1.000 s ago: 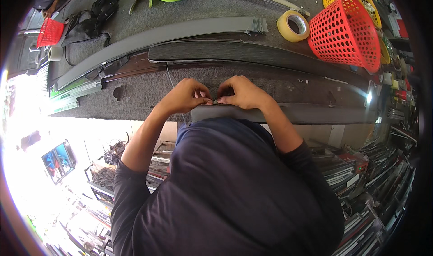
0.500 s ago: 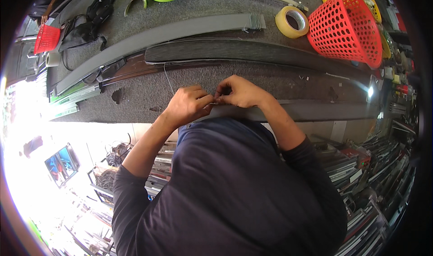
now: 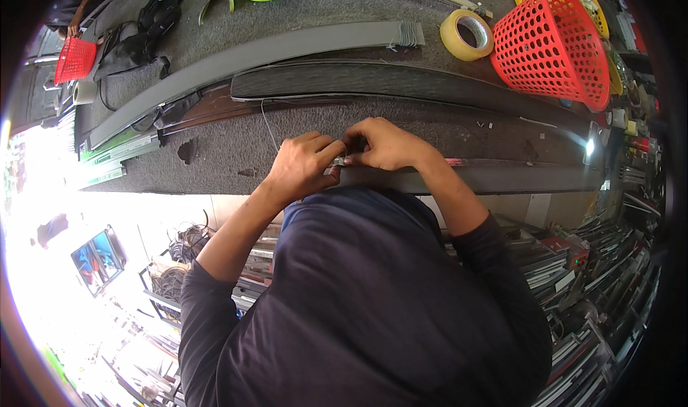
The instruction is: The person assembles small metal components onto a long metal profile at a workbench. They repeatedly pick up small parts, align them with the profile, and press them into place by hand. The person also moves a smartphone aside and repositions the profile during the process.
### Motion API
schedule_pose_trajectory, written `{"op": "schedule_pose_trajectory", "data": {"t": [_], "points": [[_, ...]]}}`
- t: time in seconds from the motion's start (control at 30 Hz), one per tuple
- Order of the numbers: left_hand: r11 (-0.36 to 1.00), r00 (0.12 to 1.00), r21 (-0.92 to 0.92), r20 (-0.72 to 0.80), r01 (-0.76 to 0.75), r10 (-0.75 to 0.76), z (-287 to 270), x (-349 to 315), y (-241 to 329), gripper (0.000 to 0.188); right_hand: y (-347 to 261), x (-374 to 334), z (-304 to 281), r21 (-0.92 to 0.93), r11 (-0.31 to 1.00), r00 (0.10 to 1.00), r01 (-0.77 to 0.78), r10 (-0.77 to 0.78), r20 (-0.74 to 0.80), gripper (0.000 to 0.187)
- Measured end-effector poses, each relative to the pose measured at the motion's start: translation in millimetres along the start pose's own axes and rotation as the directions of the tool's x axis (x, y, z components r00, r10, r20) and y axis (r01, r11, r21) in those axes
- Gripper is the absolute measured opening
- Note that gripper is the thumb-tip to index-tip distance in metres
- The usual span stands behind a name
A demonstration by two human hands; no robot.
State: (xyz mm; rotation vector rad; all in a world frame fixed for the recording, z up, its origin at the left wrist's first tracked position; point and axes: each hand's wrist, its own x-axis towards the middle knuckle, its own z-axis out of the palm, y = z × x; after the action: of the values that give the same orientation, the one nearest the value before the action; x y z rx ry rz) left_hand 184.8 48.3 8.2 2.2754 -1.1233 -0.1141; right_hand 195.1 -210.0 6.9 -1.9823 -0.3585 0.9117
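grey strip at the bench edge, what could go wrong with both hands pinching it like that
The long grey strip lies along the very edge of the carpeted bench, so it might slide off if the grip loosens. The left hand and right hand pinch one small spot with fingertips pressed together, so a slip could nip a finger. A thin wire runs just beside the left hand and could snag.

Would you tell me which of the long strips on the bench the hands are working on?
The dark strip along the bench's near edge: the left hand and right hand pinch its end, while the other strips lie untouched farther back.
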Motion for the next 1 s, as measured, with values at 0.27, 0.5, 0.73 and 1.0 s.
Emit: {"op": "schedule_pose_trajectory", "data": {"t": [0.27, 0.5, 0.73, 1.0], "points": [[0.998, 0.998, 0.025, 0.018, -0.061, 0.06, -2, -3, -8, 0.034, 8, 1, 3, 0.027, 0.997, 0.997, 0.067, -0.066, -0.032, 0.036], [0.992, 0.992, 0.032, -0.019, -0.124, 0.125, 3, -7, -13, 0.027, 5, 0, 3, -0.043, 0.993, 0.989, 0.112, -0.116, -0.087, 0.033], [0.99, 0.99, 0.028, -0.009, -0.139, 0.139, 4, -6, -16, 0.021, 3, 8, -10, 0.011, 1.0, 1.0, 0.004, -0.004, 0.008, 0.031], [1.0, 1.0, 0.025, 0.004, -0.01, 0.01, 5, 7, -12, 0.016, -5, -11, 17, -0.4, 0.915, 0.938, 0.05, -0.181, -0.297, 0.019]]}}
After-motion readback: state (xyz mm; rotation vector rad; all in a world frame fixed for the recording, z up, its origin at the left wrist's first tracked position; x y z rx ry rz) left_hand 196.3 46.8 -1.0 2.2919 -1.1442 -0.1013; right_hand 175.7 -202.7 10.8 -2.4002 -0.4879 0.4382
